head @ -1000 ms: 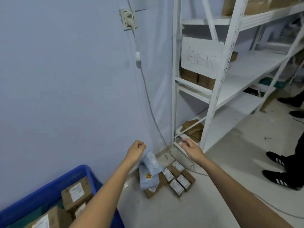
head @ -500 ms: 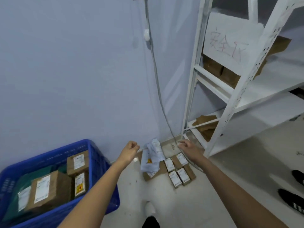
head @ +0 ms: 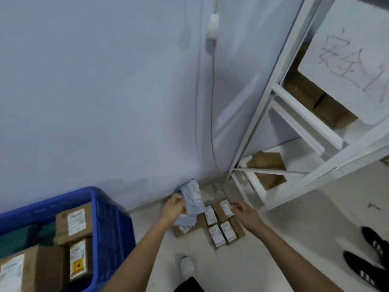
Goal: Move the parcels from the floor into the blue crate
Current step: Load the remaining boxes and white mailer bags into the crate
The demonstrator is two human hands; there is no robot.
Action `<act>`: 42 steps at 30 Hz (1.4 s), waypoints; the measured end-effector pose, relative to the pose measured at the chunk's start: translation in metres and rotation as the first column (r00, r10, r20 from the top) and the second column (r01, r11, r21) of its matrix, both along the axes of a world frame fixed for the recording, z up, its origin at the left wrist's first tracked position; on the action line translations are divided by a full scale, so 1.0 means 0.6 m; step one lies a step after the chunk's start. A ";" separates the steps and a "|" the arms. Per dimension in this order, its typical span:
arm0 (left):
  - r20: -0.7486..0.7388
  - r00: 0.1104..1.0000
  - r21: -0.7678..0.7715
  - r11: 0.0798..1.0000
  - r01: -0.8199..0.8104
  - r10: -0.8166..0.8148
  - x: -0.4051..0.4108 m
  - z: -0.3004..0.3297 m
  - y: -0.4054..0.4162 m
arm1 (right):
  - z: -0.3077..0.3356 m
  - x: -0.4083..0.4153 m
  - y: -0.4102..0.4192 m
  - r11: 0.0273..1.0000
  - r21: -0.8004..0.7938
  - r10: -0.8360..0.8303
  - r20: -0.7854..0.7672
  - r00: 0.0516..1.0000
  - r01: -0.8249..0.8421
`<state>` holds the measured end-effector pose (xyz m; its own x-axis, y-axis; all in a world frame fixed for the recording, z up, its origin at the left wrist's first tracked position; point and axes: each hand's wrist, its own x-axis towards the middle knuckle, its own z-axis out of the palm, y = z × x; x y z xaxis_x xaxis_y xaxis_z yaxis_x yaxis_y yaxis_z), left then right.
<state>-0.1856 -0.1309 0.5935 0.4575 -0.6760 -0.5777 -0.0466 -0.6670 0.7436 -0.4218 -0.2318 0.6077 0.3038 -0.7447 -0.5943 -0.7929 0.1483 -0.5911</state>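
The left hand (head: 173,205) grips a soft grey mailer (head: 192,204) by its crumpled upper edge, the bag hanging slack above the floor beside the wall. The right hand (head: 245,212), fingers loosely curled and holding nothing, hovers just over the small boxes (head: 221,225) that lie in a tight cluster on the floor (head: 284,239), each with a white label up; whether a fingertip touches the nearest box cannot be told. A larger flat box (head: 183,229) lies partly under the mailer. The crate (head: 109,218) stands to the left, near the cluster, already holding several labelled cartons (head: 73,223). The step in hand appears to be gathering a load for the crate. To do it well, the right hand should probably close on one box across its short sides rather than scoop several, while the left keeps the limp mailer bunched so it does not drag over the labels. White shelving (head: 294,127) stands to the right.
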 end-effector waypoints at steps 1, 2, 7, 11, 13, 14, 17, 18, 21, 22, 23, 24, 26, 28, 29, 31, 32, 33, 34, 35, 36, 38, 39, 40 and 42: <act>-0.008 1.000 0.010 1.000 -0.004 0.004 0.010 -0.011 -0.008 | -0.011 0.011 -0.008 1.000 0.002 0.011 -0.015 1.000 -0.011; -0.016 1.000 0.030 1.000 -0.006 0.006 0.018 -0.022 -0.011 | -0.022 0.022 -0.013 0.999 0.019 0.029 -0.028 0.999 -0.029; -0.068 0.994 0.093 0.993 -0.076 0.082 0.042 -0.086 -0.005 | -0.081 0.064 -0.038 0.990 0.124 0.083 -0.064 0.995 -0.074; -0.071 0.984 0.118 0.981 -0.153 0.162 0.055 -0.188 -0.017 | -0.189 0.094 -0.087 0.987 0.147 0.082 -0.091 0.992 -0.068; -0.097 0.974 0.160 0.969 -0.187 0.204 0.055 -0.255 -0.028 | -0.265 0.104 -0.111 0.986 0.158 0.069 -0.104 0.992 -0.052; -0.110 0.969 0.176 0.964 -0.202 0.223 0.055 -0.292 -0.038 | -0.304 0.108 -0.124 0.987 0.155 0.067 -0.115 0.991 -0.049; -0.114 0.952 0.199 0.945 -0.259 0.285 0.059 -0.410 -0.079 | -0.433 0.128 -0.168 0.975 0.203 0.114 -0.123 0.986 -0.088; -0.105 0.943 0.204 0.935 -0.291 0.317 0.062 -0.448 -0.095 | -0.477 0.137 -0.183 0.969 0.225 0.135 -0.128 0.983 -0.103; -0.087 0.925 0.214 0.914 -0.345 0.370 0.070 -0.561 -0.140 | -0.601 0.168 -0.225 0.955 0.264 0.169 -0.111 0.979 -0.135; -0.087 0.924 0.215 0.913 -0.347 0.372 0.073 -0.598 -0.155 | -0.640 0.179 -0.239 0.952 0.264 0.192 -0.116 0.975 -0.156; -0.090 0.923 0.216 0.912 -0.348 0.374 0.074 -0.635 -0.169 | -0.681 0.188 -0.252 0.948 0.266 0.209 -0.115 0.971 -0.173; -0.090 0.924 0.220 0.912 -0.347 0.373 0.076 -0.670 -0.184 | -0.724 0.195 -0.266 0.950 0.256 0.214 -0.110 0.971 -0.180; -0.078 0.930 0.234 0.914 -0.332 0.358 0.079 -0.739 -0.213 | -0.788 0.214 -0.288 0.953 0.253 0.199 -0.112 0.973 -0.166; -0.059 0.940 0.239 0.919 -0.313 0.336 0.086 -0.804 -0.240 | -0.850 0.230 -0.308 0.962 0.238 0.169 -0.125 0.978 -0.136; -0.052 0.935 0.234 0.914 -0.331 0.352 0.091 -0.834 -0.250 | -0.877 0.239 -0.316 0.964 0.231 0.162 -0.135 0.977 -0.128; -0.066 0.921 0.230 0.904 -0.361 0.385 0.095 -0.901 -0.266 | -0.937 0.254 -0.331 0.970 0.221 0.127 -0.129 0.983 -0.097; -0.076 0.914 0.235 0.898 -0.373 0.399 0.096 -0.929 -0.271 | -0.960 0.264 -0.335 0.969 0.241 0.087 -0.114 0.990 -0.058; -0.081 0.907 0.222 0.895 -0.387 0.412 0.098 -0.955 -0.276 | -0.982 0.273 -0.338 0.966 0.259 0.054 -0.094 0.994 -0.028; -0.101 0.902 0.223 0.893 -0.391 0.420 0.099 -0.981 -0.281 | -1.000 0.281 -0.337 0.960 0.281 0.031 -0.075 0.997 -0.009; -0.134 0.897 0.216 0.896 -0.388 0.421 0.097 -1.004 -0.286 | -1.015 0.289 -0.337 0.951 0.310 0.023 -0.061 0.998 -0.003; -0.178 0.892 0.214 0.901 -0.377 0.416 0.096 -1.021 -0.291 | -1.025 0.295 -0.335 0.940 0.342 0.028 -0.051 0.998 -0.009; -0.246 0.881 0.184 0.912 -0.367 0.404 0.083 -1.040 -0.294 | -1.028 0.303 -0.326 0.928 0.372 0.028 -0.055 0.998 -0.005; -0.248 0.876 0.175 0.908 -0.381 0.415 0.073 -1.040 -0.292 | -1.024 0.302 -0.319 0.927 0.375 0.006 -0.057 0.998 0.015; -0.228 0.874 0.171 0.902 -0.397 0.428 0.061 -1.033 -0.288 | -1.016 0.299 -0.311 0.926 0.377 -0.009 -0.041 0.999 0.024; -0.191 0.877 0.165 0.895 -0.414 0.441 0.035 -0.999 -0.271 | -0.991 0.286 -0.290 0.917 0.398 -0.026 0.019 0.999 0.016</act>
<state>-0.1645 -0.2935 -0.0059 0.5402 -0.3657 -0.7579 0.4163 -0.6665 0.6184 -0.2501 -0.4059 0.0129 0.3082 -0.4545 -0.8357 -0.7738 0.3913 -0.4982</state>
